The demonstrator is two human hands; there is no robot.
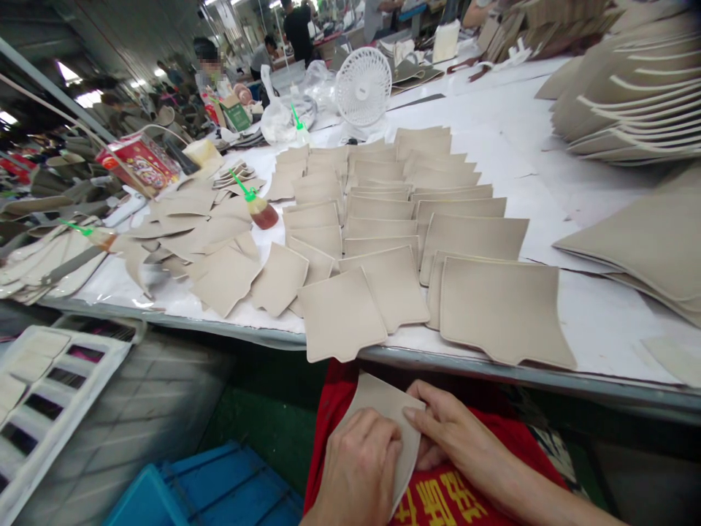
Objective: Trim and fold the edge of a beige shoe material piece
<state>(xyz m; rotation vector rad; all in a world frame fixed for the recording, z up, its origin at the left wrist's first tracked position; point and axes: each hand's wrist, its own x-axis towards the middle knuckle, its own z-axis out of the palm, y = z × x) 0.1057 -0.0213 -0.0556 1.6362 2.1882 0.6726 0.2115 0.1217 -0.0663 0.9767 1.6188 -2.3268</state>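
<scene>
Over my lap, a beige leather-like panel with a pale edge is held between my hands, partly hidden by them. My left hand lies over its near side, fingers curled and closed on it. With thumb and fingers, my right hand pinches the panel's right edge. Beneath it is a red cloth with yellow lettering. Just beyond my hands, similar beige panels stand in overlapping rows on the white-covered table. One such panel juts past the table's front edge.
A squeeze bottle with a green nozzle and brown liquid stands left of the rows. Behind them is a white fan. Stacked pieces rise at right. Below left sit a blue crate and a white rack. People work farther back.
</scene>
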